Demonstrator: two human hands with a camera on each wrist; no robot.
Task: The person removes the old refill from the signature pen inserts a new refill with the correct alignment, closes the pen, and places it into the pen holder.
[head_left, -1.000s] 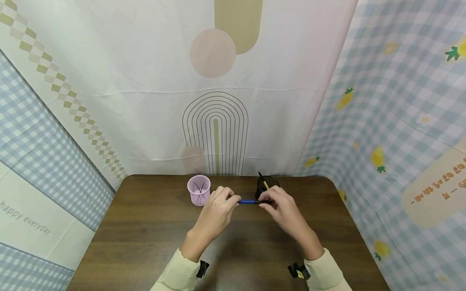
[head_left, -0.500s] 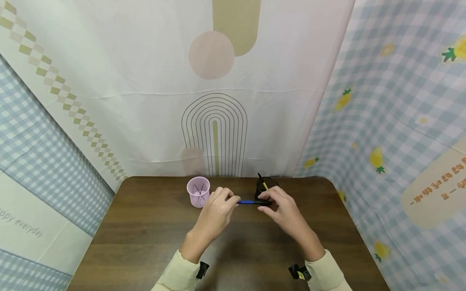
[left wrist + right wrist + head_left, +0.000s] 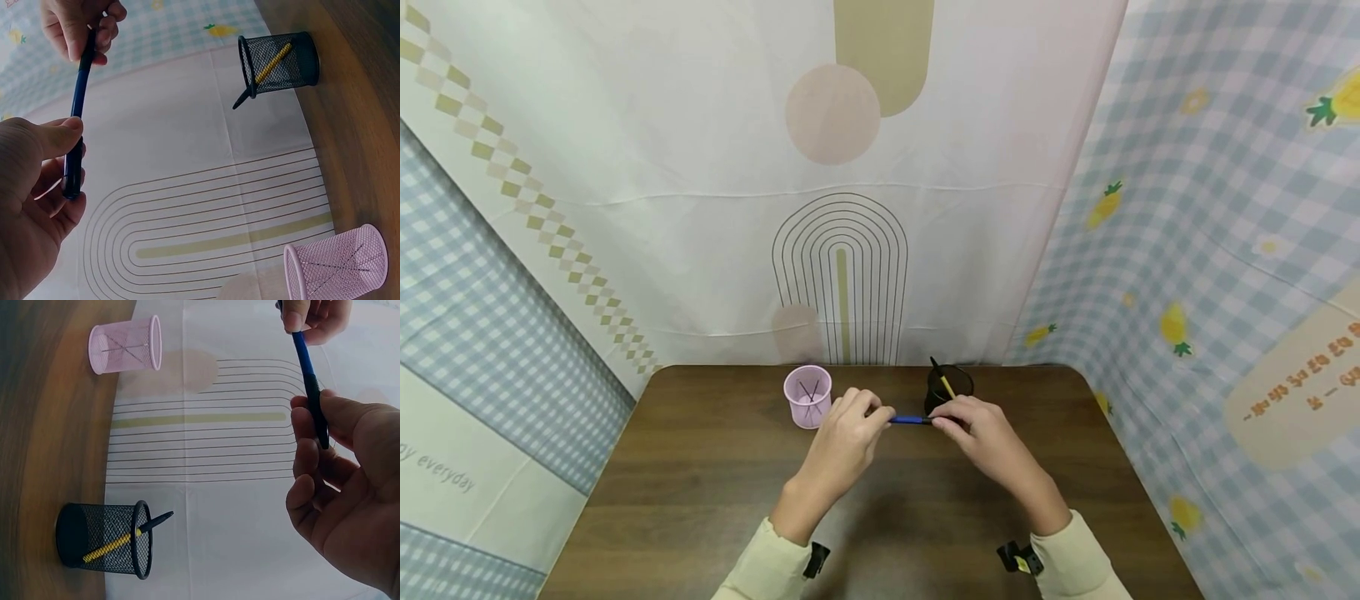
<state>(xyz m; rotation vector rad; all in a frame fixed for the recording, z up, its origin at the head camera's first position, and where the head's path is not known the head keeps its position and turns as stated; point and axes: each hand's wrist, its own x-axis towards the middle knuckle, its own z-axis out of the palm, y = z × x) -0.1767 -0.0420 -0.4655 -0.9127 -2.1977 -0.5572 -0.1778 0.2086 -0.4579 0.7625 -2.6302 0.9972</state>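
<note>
A blue pen [image 3: 910,420] with a black grip end is held level between both hands, above the table in the head view. My left hand [image 3: 850,429] pinches its left end between thumb and fingers. My right hand [image 3: 981,429] pinches the black end, its thumb and index finger on the grip in the right wrist view. Behind the right hand stands a black mesh pen holder [image 3: 958,379], with a yellow and black pen [image 3: 115,547] leaning inside it. Just left of the left hand is a pink mesh pen holder [image 3: 801,410], with nothing visible inside.
Both holders stand near the back edge of the brown wooden table [image 3: 700,500]. A white patterned cloth [image 3: 700,250] hangs behind it, and blue checked cloth [image 3: 1157,292] hangs at the sides.
My right thumb and fingers, spread wider around the pen's black end before, have drawn together on it. The left hand keeps its hold. The head view has shifted slightly.
</note>
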